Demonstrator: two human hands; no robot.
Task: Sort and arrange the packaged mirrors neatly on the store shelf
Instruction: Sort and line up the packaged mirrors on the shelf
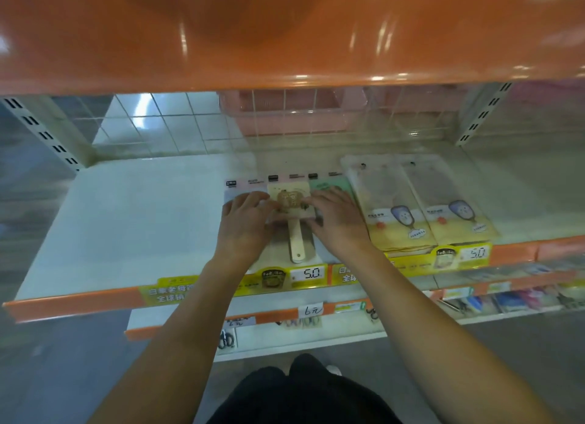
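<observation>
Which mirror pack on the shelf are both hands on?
The cream mirror pack with the handle pointing toward the shelf's front edge. The left hand and right hand flank it; the two yellow-bottomed packs to its right lie untouched.

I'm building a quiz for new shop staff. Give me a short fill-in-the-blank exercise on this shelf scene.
1. Both hands, the left hand and the right hand, rest on a cream mirror whose handle points toward the ____.
2. The two yellow packets lie to the ____ of the hands.
3. The price tag below the cream mirror reads ____.
4. The shelf has an ____ front edge.

Missing words: person; right; 5.0; orange
</observation>
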